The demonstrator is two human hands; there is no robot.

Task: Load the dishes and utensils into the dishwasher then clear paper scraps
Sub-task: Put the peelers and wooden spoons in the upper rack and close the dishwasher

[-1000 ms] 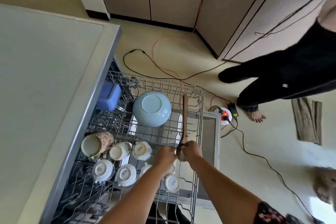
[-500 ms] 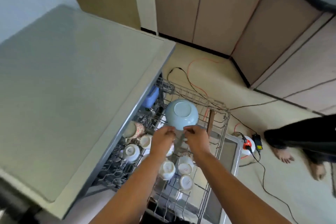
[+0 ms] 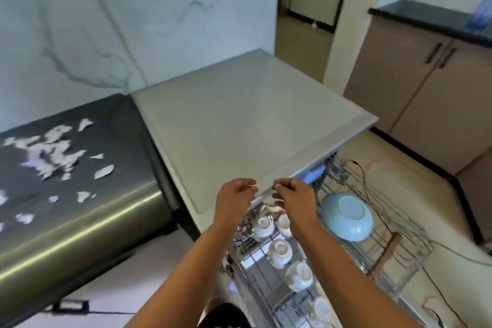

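Note:
The dishwasher's wire rack is pulled out at the lower right. It holds an upturned light blue bowl, several upturned white cups and a wooden spoon leaning by its right side. My left hand and my right hand hover side by side above the cups, at the front edge of the dishwasher top. Both have loosely curled fingers, and I see nothing in them. White paper scraps lie scattered on the dark steel counter at the left.
A blue container sits at the back of the rack under the dishwasher top. Black and orange cables run over the floor to the right. Brown cabinets stand at the right, with a doorway behind.
The view swung up and to the left, bringing the scrap-covered counter into sight. Both hands let go of the wooden spoon and rose from the rack to the dishwasher top's edge.

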